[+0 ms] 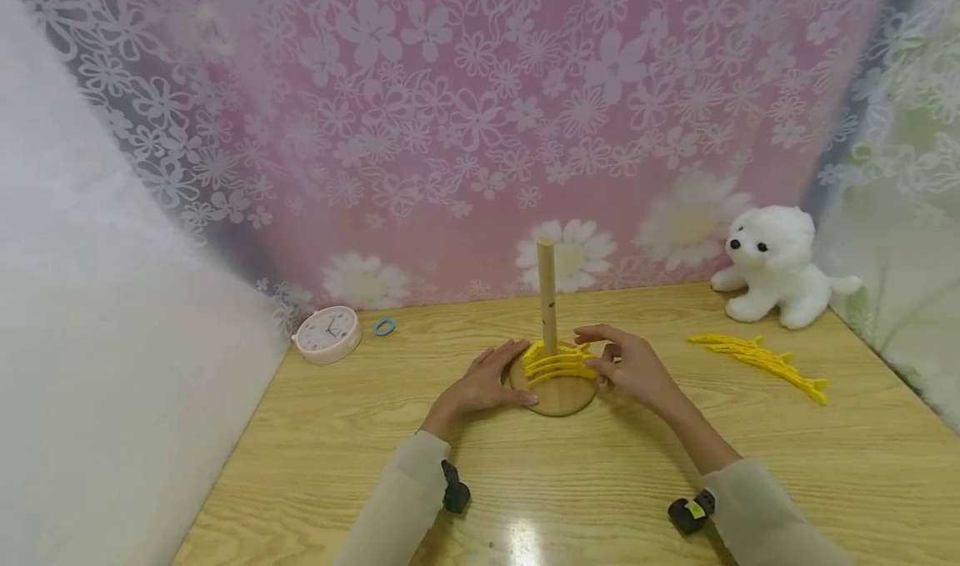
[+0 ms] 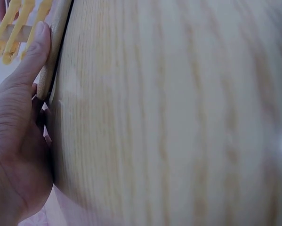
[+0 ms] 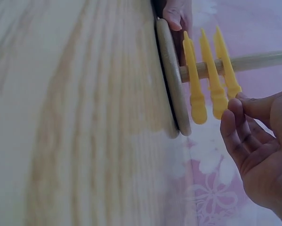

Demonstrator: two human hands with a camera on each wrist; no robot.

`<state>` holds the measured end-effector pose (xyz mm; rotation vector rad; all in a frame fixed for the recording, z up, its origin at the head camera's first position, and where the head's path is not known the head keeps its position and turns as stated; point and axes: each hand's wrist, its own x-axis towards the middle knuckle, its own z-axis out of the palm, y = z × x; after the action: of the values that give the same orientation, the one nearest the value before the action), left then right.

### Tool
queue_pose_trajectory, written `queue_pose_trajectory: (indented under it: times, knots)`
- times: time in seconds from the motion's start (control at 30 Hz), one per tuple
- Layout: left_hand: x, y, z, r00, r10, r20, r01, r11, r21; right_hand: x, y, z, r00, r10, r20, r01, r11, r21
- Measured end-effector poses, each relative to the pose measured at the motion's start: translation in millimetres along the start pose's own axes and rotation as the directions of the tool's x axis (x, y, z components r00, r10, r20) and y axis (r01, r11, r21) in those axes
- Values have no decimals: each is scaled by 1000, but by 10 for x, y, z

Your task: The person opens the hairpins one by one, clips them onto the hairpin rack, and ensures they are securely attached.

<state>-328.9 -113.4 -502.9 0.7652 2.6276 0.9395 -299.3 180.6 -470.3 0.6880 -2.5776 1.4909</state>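
Note:
A round wooden base (image 1: 558, 399) with an upright wooden rod (image 1: 547, 291) stands on the table. Around the rod's lower part sit three slim, curved yellow plastic pieces (image 3: 213, 87), one above another with gaps between. My left hand (image 1: 483, 383) grips the left edge of the base, its thumb (image 2: 35, 56) lying over the upper face; its other fingers are partly hidden. At the right end of the uppermost yellow piece (image 3: 228, 66), my right hand (image 1: 626, 366) pinches the tip between thumb and fingers. More yellow pieces (image 1: 765, 362) lie in an overlapping row farther right.
A pale pink clock (image 1: 327, 334) lies at the back left, with a blue ring (image 1: 384, 327) beside it. At the back right sits a white plush dog (image 1: 776, 266). A floral curtain (image 1: 465, 132) hangs behind the wood-grain table (image 1: 300, 466).

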Motion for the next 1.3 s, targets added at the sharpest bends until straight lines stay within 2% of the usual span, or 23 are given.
queue_pose_trajectory:
  times: [0.17,0.33,0.53,0.73,0.9,1.03,1.2,1.3]
  knots:
    - [-5,30,-3,1000,-11,6,11,1000,-19,-60,10,-87,998,59,-4,-58,997,45]
    - [1,15,-3,1000,-13,15,13,1000,-3,-118,61,-217,995,96,20,-98,992,79]
    - [-28,-19,-12,1000,-20,4,20,1000,-10,-208,168,-470,992,118,53,-121,991,58]
    - [-19,-13,-11,1000,-14,4,14,1000,-16,-435,352,-875,988,154,26,-155,988,7]
    - [-12,-9,-15,1000,-4,18,4,1000,-17,-630,545,-1221,979,192,-64,-195,979,-55]
    - [11,13,-11,1000,-1,10,1,1000,-3,-775,653,-1500,968,218,-122,-235,961,-144]
    - [9,28,-11,1000,-6,9,6,1000,-7,-946,752,-1786,947,309,-84,-320,910,-263]
    - [-9,20,-11,1000,-22,8,22,1000,-13,-1013,834,-1890,943,330,-43,-328,897,-295]
